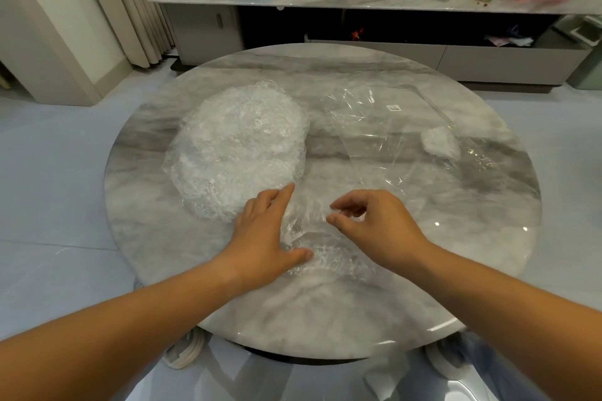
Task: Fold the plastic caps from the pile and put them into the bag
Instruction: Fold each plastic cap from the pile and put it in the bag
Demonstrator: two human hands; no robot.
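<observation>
A round grey marble worktop carries everything. On its left half sits the pile of clear crinkled plastic caps, a domed heap of thin film that looks whitish where the layers bunch, with ruffled edges catching the light. On the right half lies the flat clear plastic bag, glossy and creased, with a small white label near its far edge. A small whitish folded bundle shows at the bag's right part, apparently inside it.

Near the front edge, between the two hands, lies one clear plastic cap, spread thin and nearly see-through in the middle, its gathered rim crumpled white at the near side.

The left hand rests flat on the cap's left part, fingers straight and pointing away, thumb pressing the crumpled rim. The right hand hovers at the cap's right side with fingers curled, thumb and forefinger pinching the film's raised edge.
</observation>
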